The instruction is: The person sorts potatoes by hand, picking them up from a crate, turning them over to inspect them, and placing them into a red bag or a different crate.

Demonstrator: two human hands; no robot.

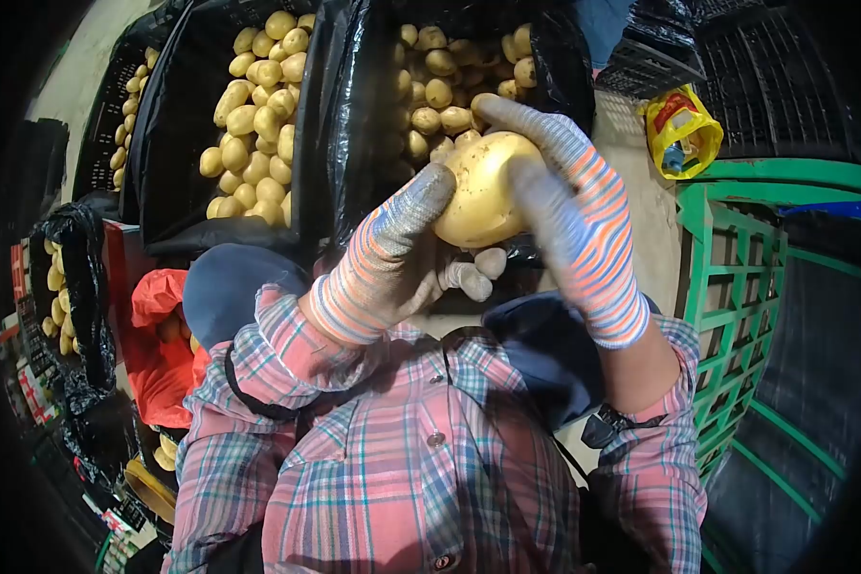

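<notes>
My left hand [385, 251] and right hand [584, 215] are clamped round one potato [480, 194] — too chunky for one, I reckon.

The plaid shirt [383, 469] is pink, teal and white.

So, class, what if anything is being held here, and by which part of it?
A large potato, held by its opposite sides: the gloved left hand at its left edge, the gloved right hand at its right.
</notes>
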